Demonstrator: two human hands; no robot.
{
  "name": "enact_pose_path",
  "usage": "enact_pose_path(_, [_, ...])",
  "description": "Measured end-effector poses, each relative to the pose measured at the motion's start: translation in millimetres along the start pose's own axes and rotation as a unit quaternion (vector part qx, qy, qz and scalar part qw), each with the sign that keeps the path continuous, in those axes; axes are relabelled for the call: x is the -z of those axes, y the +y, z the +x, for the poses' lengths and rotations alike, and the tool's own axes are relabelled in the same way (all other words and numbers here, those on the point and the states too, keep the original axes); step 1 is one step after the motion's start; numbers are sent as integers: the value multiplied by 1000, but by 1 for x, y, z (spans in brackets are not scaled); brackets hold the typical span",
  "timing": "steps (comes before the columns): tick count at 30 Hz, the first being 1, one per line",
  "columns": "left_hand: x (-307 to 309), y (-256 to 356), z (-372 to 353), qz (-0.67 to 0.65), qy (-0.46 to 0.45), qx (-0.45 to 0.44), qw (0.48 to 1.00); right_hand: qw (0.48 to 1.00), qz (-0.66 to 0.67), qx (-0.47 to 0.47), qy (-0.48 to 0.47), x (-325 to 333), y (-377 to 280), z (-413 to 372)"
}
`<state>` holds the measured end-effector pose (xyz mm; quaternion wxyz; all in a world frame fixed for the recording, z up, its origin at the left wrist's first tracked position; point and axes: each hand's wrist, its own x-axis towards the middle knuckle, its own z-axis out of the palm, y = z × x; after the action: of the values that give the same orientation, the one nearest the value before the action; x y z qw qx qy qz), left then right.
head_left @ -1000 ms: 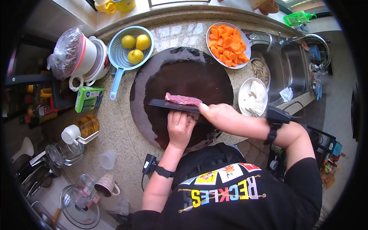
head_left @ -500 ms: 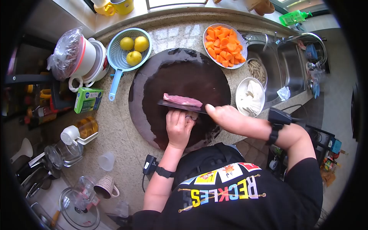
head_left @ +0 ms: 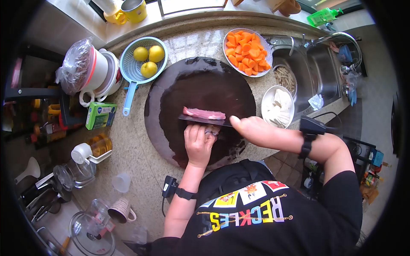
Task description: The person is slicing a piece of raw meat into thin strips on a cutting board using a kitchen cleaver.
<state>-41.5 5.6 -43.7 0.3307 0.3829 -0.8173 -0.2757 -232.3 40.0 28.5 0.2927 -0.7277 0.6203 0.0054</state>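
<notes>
A strip of raw red meat [head_left: 204, 113] lies on a round dark cutting board [head_left: 200, 85]. My right hand [head_left: 247, 129] grips the handle of a dark knife [head_left: 200, 120], whose blade stands on edge just in front of the strip. My left hand [head_left: 198, 145] rests knuckles-up on the board, fingers curled over a small piece of meat [head_left: 212, 130] pressed against the near side of the blade.
A bowl of cut carrots [head_left: 247, 51] and a white bowl of pale food [head_left: 278, 106] stand right of the board, next to a steel sink [head_left: 316, 74]. A blue strainer with three lemons [head_left: 143, 57], a white pot, a green box [head_left: 101, 114] and glass jugs are at the left.
The knife has slid to the right along the meat, so less blade shows left of my left hand. My left hand stays on the small piece.
</notes>
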Motion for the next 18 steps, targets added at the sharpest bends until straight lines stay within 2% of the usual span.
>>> enact_pose_path(2, [0, 3, -1, 0, 1, -9, 1000, 999, 37, 33, 14, 4, -17, 39])
enact_pose_path(4, [0, 3, -2, 2, -1, -14, 1000, 998, 43, 28, 31, -3, -18, 41])
enact_pose_path(6, [1, 2, -2, 9, 2, -11, 1000, 994, 56, 66, 73, -4, -17, 43])
enact_pose_path(8, [6, 1, 0, 25, 5, -5, 1000, 996, 44, 58, 61, 0, -11, 29])
enact_pose_path(10, [7, 2, -2, 23, 4, 11, 1000, 1000, 26, 4, -9, 7, -2, -1])
enact_pose_path(14, [3, 1, -4, 8, 23, 13, 1000, 997, -10, -19, -69, 10, 9, -23])
enact_pose_path(17, [1, 3, -4, 2, 20, 9, 1000, 1000, -17, -5, -17, 0, -6, 12])
enact_pose_path(18, [2, 3, -2, 7, 20, -1, 1000, 999, 9, 18, 27, -6, -9, 27])
